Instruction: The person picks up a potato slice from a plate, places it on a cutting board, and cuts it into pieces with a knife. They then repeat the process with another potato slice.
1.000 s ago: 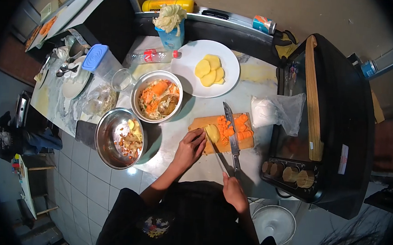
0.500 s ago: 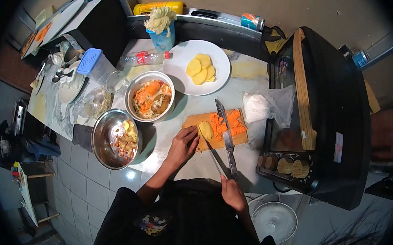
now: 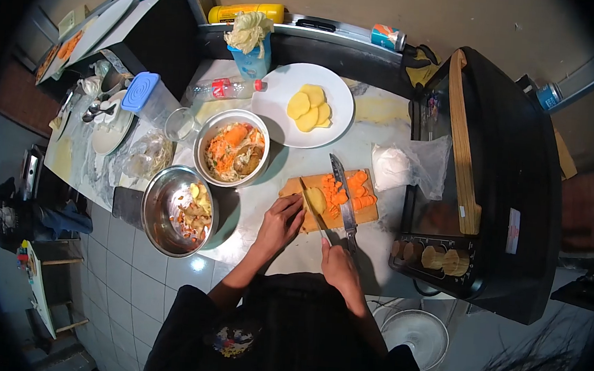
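A wooden cutting board lies on the marble counter with chopped carrot on its right part. My left hand is at the board's left edge, its curled fingers against a piece of potato. My right hand is closed around the handle of a thin knife, whose blade lies along the potato's left side. A larger knife rests across the carrot. Sliced potato sits on a white plate behind the board.
Left of the board are a white bowl of shredded vegetables and a steel bowl with peelings. A bag of white powder lies beside the black oven. A bottle lies behind. A person is at far left.
My right hand has moved up and left with the thin knife, whose blade is now further left at the potato. The view has shifted slightly.
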Demonstrator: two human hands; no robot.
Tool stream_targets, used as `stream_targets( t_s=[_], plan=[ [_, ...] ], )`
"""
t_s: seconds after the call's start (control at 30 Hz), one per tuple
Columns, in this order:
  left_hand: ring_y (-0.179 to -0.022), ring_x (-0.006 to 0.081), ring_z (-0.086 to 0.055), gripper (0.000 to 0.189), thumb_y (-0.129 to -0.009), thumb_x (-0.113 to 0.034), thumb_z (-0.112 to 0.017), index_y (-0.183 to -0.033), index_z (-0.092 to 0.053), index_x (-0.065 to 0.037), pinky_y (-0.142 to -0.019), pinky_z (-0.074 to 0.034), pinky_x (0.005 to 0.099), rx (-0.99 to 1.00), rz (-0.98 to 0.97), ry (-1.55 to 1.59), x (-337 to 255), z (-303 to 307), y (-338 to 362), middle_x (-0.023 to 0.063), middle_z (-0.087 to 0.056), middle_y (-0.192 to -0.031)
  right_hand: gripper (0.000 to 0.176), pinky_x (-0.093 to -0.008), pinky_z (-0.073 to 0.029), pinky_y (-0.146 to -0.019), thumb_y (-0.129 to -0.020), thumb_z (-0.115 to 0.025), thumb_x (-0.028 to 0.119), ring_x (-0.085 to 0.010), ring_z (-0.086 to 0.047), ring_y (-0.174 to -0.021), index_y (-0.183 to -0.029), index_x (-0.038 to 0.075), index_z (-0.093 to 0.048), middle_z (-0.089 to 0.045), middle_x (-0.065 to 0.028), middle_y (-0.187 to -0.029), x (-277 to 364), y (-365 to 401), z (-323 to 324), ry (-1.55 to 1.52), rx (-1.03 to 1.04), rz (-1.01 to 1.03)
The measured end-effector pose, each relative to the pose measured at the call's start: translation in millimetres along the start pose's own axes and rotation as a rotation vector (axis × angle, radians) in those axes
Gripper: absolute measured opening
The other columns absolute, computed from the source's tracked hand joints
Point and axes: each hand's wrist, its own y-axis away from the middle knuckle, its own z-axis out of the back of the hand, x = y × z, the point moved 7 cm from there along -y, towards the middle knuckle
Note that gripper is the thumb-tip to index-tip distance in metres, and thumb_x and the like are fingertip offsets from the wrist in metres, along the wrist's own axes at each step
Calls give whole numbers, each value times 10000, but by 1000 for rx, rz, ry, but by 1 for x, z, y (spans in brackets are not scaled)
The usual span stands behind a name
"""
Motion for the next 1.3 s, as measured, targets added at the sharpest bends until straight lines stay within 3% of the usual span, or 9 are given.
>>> stream_targets(
  t_s=[0.17,0.33,1.3],
  plan=[
    [-1023,343,-597,250,-803,-18,-661,-1036,-658,71,-899,-491,391,-14,-27,-28,0,0,0,190,-638,-1091,618,-556,-455,-727,-1009,-336,353,-507,-593,-794,-701,-99,-623,-578,-359,-745,3,-3,-3,-16,52,-2],
    [-1036,344,-576,253,-800,-8,-662,-1044,-661,59,-909,-481,391,-32,-24,-53,0,1,0,179,-640,-1087,583,-546,-431,-703,-1021,-305,341,-513,-562,-803,-752,-85,-597,-574,-330,-756,10,2,-6,-93,-33,57],
    [-982,337,-586,203,-797,17,-645,-996,-677,39,-859,-490,393,-57,-33,-67,0,1,-3,160,-649,-1021,490,-585,-435,-703,-1002,-388,339,-518,-568,-793,-798,-60,-584,-589,-338,-769,15,-5,-21,-47,-83,-32]
  ],
)
